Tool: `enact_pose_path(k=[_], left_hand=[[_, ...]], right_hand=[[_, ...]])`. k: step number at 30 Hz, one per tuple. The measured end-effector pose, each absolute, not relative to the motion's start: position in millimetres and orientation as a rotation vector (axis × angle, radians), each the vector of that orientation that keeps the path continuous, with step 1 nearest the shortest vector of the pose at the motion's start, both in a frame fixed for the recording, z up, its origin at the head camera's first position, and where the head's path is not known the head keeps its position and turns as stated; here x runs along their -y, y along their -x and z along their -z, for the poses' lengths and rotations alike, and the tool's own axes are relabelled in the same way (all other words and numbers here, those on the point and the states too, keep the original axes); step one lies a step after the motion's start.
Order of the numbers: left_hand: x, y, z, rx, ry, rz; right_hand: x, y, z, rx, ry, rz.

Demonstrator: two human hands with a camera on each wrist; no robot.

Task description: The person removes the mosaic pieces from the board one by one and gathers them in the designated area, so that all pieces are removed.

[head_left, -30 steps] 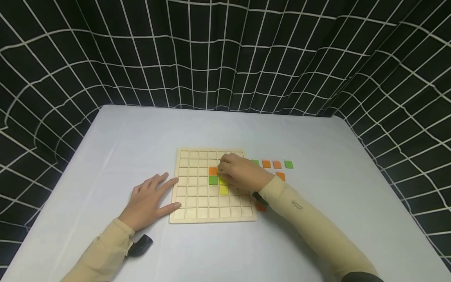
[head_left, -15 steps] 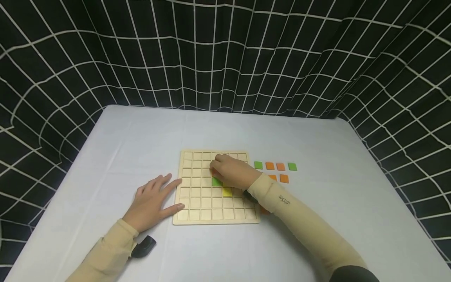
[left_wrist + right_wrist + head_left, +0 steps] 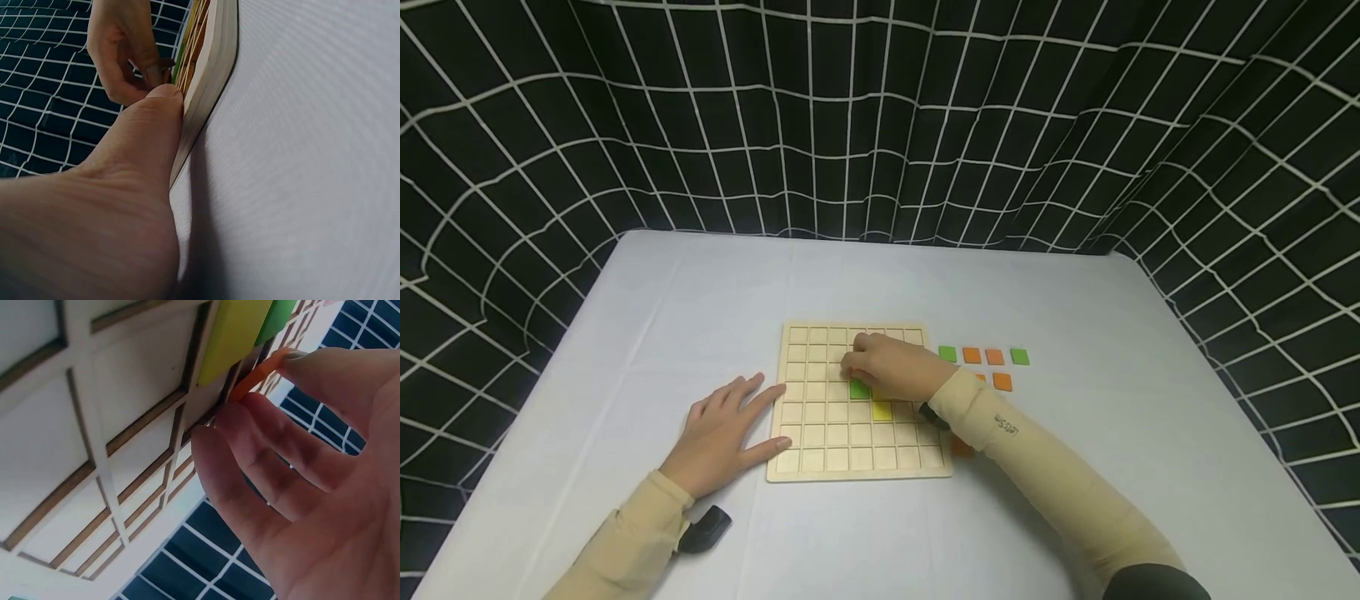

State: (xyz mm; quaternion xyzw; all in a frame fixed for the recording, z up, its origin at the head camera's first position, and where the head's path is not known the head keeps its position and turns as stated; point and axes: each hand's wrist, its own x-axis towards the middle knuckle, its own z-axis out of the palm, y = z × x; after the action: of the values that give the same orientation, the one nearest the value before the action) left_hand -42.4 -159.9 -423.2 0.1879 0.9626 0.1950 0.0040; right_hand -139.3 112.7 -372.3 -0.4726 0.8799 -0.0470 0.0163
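**Orange tile being handled at the middle of the grid board**

The right hand (image 3: pixel 891 367) reaches across the square pale wooden board with a grid of recessed cells (image 3: pixel 820 433), its fingertips at a cell just far of the green square tile (image 3: pixel 859 389). The right wrist view shows the fingers pinching a thin orange square tile (image 3: pixel 259 375), tilted on edge beside the green tile and the yellow square tile (image 3: pixel 234 334). I cannot tell whether it is going into the cell or coming out. By my reading, the step in hand is working this orange piece at that cell, and the next move calls for a level tile, squared to the thin wooden ribs.

The left hand (image 3: pixel 726 433) lies flat on the pale grey table (image 3: pixel 700 283), fingers straight and spread, holding nothing. Its thumb (image 3: pixel 159 109) presses against the board's left edge and looks to be bracing it against sliding.

For room, most cells stand bare, especially the left columns and the near rows, so the fingers have space to come in from the left and the far side. The green and yellow tiles crowd the near side of the working cell, and a careless nudge could lift them. To the right of the board, apart from it, loose tiles lie on the table: a far row with green (image 3: pixel 948 354), orange (image 3: pixel 972 356), orange (image 3: pixel 995 357) and green (image 3: pixel 1019 357), another orange (image 3: pixel 1002 382) nearer, and one partly hidden under the right sleeve (image 3: pixel 961 447). The table is open on all sides of the board, closed off at the far edge and sides by the black curtain with a white grid (image 3: pixel 880 125).
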Motion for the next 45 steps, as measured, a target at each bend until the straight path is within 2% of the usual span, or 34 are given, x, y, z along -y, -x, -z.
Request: enact_pose_path(k=[14, 23, 32, 36, 45], left_hand=[[159.9, 42.0, 423.5, -3.017, -0.587, -0.624], [159.7, 41.1, 423.2, -3.007, -0.597, -0.611], [161.7, 44.6, 421.2, -3.0, -0.619, -0.608], [161.2, 44.4, 422.4, -2.999, -0.614, -0.63], [163.1, 44.8, 422.5, -2.998, -0.613, -0.64]], right_hand=[[-121.4, 142.3, 371.7, -2.75, 1.442, 0.236], [-165.4, 134.4, 358.8, -2.771, 1.377, 0.331], [-219.9, 107.5, 354.2, -2.904, 1.106, 0.285], [-238.3, 92.7, 355.5, -2.933, 1.069, 0.228], [-254.9, 69.8, 364.0, -2.977, 0.953, 0.224]])
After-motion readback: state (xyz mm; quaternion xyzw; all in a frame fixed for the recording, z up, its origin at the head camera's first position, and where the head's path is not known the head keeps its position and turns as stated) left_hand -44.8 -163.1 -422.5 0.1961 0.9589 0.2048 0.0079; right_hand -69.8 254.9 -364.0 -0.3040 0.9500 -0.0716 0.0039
